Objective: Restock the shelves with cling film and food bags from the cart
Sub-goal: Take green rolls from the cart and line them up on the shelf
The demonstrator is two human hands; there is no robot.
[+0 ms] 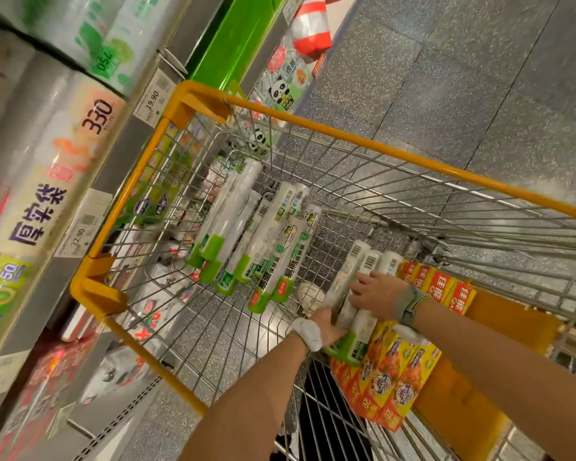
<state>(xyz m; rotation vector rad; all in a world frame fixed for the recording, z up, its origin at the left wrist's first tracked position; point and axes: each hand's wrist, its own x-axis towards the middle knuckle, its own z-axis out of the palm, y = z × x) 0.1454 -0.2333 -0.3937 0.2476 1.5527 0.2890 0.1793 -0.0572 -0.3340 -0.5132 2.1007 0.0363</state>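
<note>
Both my hands reach into a wire cart with a yellow rim (pixel 396 154). They enclose a bundle of white and green cling film rolls (pixel 353 314) lying near the cart's near end. My left hand (pixel 328 327) grips the bundle from the left side, and my right hand (pixel 374 294) lies over the top with fingers curled onto the rolls. More white and green rolls (pixel 246 234) lie in a heap further up the cart. Red and yellow food bag boxes (pixel 393 380) are stacked along the cart's near right side.
Shelves (pixel 90 181) run along the left with large rolls of bags (pixel 47 168), price tags (pixel 153 101) and panda-printed packs (pixel 283 88). Grey speckled floor (pixel 479 78) lies to the right of the cart.
</note>
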